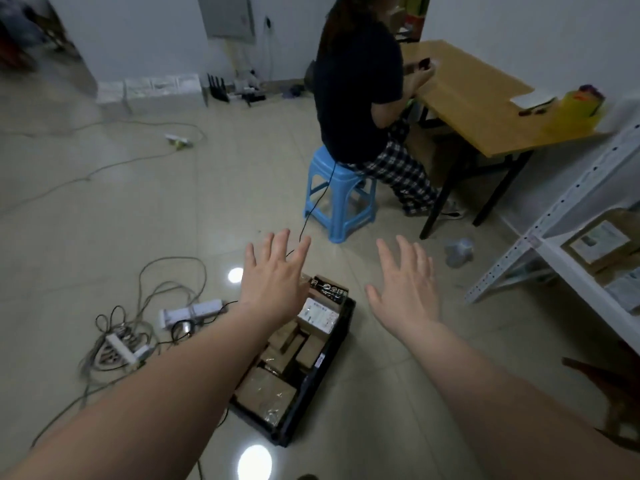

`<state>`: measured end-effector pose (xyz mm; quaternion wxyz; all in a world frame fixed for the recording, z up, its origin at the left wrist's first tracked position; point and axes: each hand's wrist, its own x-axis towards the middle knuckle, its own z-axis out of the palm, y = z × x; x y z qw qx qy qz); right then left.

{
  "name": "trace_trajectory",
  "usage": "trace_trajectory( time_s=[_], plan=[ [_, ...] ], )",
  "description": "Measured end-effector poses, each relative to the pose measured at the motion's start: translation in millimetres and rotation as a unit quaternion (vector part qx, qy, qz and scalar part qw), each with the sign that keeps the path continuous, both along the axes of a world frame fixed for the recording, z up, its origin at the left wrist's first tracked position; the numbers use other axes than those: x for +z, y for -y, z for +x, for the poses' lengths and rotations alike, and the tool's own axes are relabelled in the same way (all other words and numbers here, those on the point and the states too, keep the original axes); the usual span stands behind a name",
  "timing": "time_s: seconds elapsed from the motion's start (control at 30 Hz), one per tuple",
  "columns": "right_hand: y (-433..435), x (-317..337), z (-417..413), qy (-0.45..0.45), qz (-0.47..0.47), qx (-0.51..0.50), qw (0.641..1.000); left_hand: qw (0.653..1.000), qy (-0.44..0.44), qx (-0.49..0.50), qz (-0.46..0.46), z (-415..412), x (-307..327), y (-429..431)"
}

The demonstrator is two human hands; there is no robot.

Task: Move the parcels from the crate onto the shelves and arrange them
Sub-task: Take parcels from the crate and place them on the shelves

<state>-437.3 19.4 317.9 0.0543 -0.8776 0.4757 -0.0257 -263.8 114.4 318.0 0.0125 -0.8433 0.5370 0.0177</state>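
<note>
Reaching both bare arms forward above the glossy tiled floor, with the left hand [273,271] and the right hand [405,289] spread flat, fingers straight and splayed, gripping nothing and well apart from each other. Hovering over a long black plastic crate [311,386] on the floor, packed with brown cardboard parcels [265,393] and a white-labelled box [318,315] near its far end, left hand above that end, right hand just off the crate's right side. Flanked at the right by a white metal shelving unit [568,258] bearing taped brown packets [601,242], with a blue plastic stool [337,199] and seated person [356,91] beyond.
</note>
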Motion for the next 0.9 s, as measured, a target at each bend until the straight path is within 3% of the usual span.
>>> trace_trajectory(
  time_s=[0.4,0.63,0.9],
  plan=[
    [-37,-65,56,-0.054,0.049,0.061,0.995,0.993,-0.031,0.095,0.055,67,-64,-78],
    [-42,-86,125,-0.076,0.058,0.021,0.995,0.994,-0.039,0.059,0.083,144,-86,-81],
    [-70,-133,209,-0.086,0.137,-0.018,0.987,0.992,-0.043,0.000,0.118,239,-112,-70]
  ],
)
